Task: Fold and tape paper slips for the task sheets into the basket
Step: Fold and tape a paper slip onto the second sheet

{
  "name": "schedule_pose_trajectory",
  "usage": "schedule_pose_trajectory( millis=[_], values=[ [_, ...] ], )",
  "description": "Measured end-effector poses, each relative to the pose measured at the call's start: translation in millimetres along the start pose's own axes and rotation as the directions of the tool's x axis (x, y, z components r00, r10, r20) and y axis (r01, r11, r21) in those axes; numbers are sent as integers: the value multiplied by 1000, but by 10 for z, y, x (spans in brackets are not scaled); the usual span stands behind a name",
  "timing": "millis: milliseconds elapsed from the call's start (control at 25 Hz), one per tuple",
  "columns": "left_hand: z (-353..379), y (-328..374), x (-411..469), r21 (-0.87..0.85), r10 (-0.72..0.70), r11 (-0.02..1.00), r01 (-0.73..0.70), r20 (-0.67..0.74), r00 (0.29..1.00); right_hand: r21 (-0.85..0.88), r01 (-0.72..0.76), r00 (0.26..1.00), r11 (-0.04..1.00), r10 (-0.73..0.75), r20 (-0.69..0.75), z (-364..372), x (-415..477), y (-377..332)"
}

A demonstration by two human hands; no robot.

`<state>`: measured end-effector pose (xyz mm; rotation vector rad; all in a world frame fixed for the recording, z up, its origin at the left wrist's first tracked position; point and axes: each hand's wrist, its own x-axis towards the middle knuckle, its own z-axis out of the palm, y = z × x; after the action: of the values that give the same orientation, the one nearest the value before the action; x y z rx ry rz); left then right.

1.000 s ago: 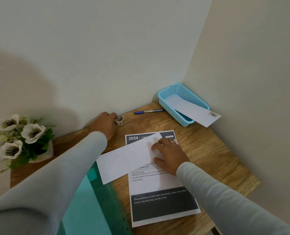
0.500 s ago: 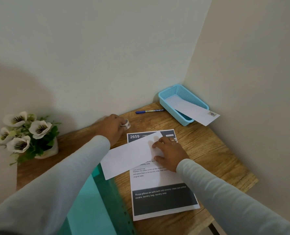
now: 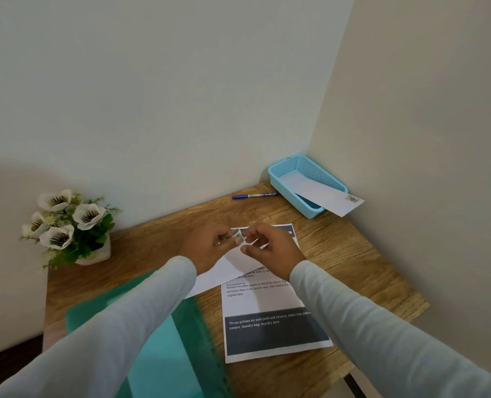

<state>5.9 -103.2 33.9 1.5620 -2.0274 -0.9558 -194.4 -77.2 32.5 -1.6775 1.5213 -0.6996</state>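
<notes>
My left hand (image 3: 204, 248) holds a small tape roll (image 3: 237, 235) above the desk. My right hand (image 3: 270, 248) meets it there, fingertips pinching at the roll's edge. Under both hands lies a folded white paper slip (image 3: 233, 267), slanted across the top of a printed task sheet (image 3: 270, 311) with a dark band near its bottom. A light blue basket (image 3: 284, 185) stands in the far right corner. One folded, taped slip (image 3: 327, 198) lies in it and sticks out over its right rim.
A blue pen (image 3: 253, 195) lies by the back wall, left of the basket. A pot of white flowers (image 3: 66, 228) stands at the far left. A teal folder (image 3: 158, 340) lies at the front left of the wooden desk (image 3: 353, 254). Walls close in behind and right.
My left hand brought the tape roll from the back of the desk to above the slip. My right hand lifted off the slip and now pinches at the roll.
</notes>
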Motion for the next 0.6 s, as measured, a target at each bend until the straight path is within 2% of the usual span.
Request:
schedule_pose_trajectory(
  millis=[200, 320, 600],
  values=[
    [-10, 41, -66, 21, 74, 997, -75, 61, 995, 86, -1, 999, 996, 5, -43, -20, -63, -19],
    [-5, -6, -66, 71, 56, 995, -65, 124, 991, 94, -30, 998, 995, 34, -49, -50, -86, -12],
    [-2, -2, -35, 142, 70, 986, -90, 139, 988, 75, -17, 998, 997, 22, -60, -34, -88, -7]
  ],
)
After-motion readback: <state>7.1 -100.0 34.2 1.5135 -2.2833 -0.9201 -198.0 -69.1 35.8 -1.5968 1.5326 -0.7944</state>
